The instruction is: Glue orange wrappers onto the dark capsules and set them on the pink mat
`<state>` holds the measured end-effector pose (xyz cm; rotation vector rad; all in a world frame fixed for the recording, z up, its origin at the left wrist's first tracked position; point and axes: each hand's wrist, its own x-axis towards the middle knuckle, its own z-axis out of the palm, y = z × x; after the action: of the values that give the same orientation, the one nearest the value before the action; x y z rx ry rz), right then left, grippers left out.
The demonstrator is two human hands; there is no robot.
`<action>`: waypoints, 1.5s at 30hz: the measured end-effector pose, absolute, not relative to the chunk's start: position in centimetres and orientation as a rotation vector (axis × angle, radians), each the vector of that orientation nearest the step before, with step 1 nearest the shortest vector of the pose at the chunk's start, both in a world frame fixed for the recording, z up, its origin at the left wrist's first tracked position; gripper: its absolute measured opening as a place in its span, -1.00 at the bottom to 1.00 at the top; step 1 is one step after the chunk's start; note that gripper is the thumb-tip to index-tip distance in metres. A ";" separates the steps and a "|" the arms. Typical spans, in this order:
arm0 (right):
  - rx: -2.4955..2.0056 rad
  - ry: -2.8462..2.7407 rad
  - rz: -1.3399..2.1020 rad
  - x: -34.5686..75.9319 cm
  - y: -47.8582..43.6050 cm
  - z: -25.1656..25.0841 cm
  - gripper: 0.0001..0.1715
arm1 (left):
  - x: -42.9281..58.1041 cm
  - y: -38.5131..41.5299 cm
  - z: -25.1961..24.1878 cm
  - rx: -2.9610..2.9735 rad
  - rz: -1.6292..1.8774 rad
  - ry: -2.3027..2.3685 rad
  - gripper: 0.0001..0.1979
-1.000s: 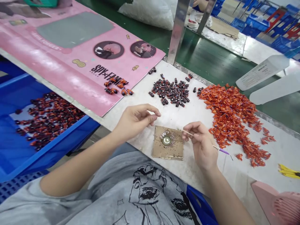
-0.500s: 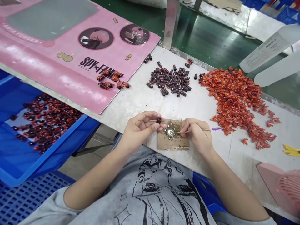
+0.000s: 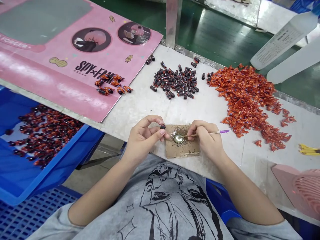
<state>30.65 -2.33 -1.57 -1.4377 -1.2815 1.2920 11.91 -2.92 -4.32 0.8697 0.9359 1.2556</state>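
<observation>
My left hand (image 3: pixel 145 138) pinches a small dark capsule-shaped piece (image 3: pixel 163 127) between thumb and fingers. My right hand (image 3: pixel 206 140) grips a thin stick with a purple end (image 3: pixel 215 133), its tip reaching into a round metal dish (image 3: pixel 178 138). The dish sits on a scrap of cardboard (image 3: pixel 182 150) speckled with dark grains, directly between my hands. Ahead lies a loose group of similar dark capsules (image 3: pixel 175 83). To the right spreads a large heap of crinkled orange-red foil pieces (image 3: pixel 250 100).
A pink printed "SPY×FAMILY" board (image 3: pixel 75 66) holds a few orange-tipped pieces (image 3: pixel 111 85). At left, a blue crate (image 3: pixel 50 166) holds many of them. A pink fan (image 3: pixel 308 190) and yellow strips (image 3: pixel 308 150) stand at right, beyond the white table edge.
My left hand has gained the dark capsule since the oldest frame. My right hand has moved left, bringing the stick tip into the dish. The view has drifted slightly.
</observation>
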 end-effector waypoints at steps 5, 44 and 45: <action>-1.475 -1.339 1.306 30.5 -2.4 -1.3 -0.75 | 11.6 -2.9 -4.6 0.873 1.284 0.948 -0.76; -1.465 -1.650 1.144 32.8 -2.1 -1.3 -0.81 | 12.4 -3.8 -4.4 0.812 1.317 0.955 -0.76; -1.474 -1.677 1.098 32.7 -2.1 -1.3 -0.80 | 12.4 -3.8 -4.4 0.816 1.318 0.961 -0.76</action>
<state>32.71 -2.15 -1.30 -1.4737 -1.6771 1.0976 12.41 -3.77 -4.44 0.8155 0.9614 1.3181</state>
